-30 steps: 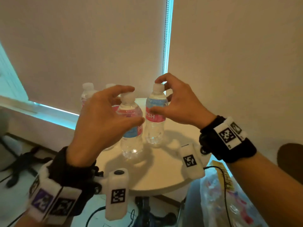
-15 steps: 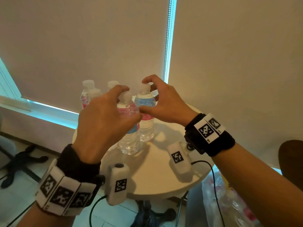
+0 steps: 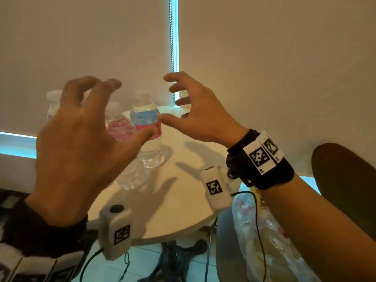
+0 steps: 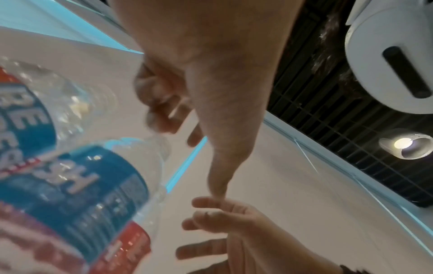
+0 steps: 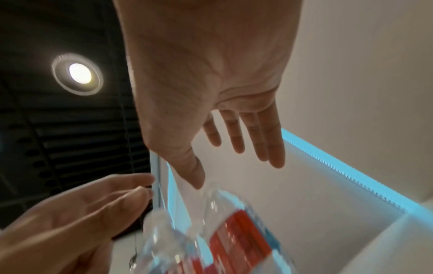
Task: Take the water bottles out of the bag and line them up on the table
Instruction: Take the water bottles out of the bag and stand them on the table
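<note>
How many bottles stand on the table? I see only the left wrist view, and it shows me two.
Observer: The head view shows at least three upright: the near bottle, the second bottle behind it, and a third bottle partly hidden by the left hand.
Operator: Where is the bag?
Observer: The plastic bag is low beside the table, under the right forearm.
Operator: Does the right hand hold something?
Observer: No. The right wrist view shows the right hand with straight fingers and a bare palm.
</note>
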Demonstrator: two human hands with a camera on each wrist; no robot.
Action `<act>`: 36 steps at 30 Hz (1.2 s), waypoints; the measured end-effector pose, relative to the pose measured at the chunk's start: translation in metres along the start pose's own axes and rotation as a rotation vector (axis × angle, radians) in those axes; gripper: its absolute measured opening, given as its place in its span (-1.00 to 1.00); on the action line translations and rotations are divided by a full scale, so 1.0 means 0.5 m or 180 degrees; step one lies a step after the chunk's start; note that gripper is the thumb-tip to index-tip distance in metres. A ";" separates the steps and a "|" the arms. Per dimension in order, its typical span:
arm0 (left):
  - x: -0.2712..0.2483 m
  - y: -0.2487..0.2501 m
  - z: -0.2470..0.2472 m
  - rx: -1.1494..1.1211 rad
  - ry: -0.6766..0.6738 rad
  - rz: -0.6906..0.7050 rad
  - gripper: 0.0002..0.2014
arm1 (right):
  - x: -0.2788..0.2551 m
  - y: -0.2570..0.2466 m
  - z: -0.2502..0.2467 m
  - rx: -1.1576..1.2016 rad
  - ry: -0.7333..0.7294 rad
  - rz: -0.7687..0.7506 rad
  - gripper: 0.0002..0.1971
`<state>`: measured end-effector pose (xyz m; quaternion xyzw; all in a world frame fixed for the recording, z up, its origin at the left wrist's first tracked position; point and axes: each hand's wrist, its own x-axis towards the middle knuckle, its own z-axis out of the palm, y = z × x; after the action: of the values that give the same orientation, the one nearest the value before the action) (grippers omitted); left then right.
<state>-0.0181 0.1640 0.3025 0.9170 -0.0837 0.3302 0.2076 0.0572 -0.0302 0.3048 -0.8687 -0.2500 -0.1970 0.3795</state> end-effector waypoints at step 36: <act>-0.374 0.312 0.689 0.0396 -0.2545 0.2061 -0.18 | -0.732 0.559 0.021 -0.1112 0.0888 0.3113 -0.34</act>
<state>-0.0104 -0.1236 -0.0060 0.9093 -0.4161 0.0057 -0.0083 -0.0700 -0.2903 -0.0533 -0.8995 0.2731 -0.1494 0.3064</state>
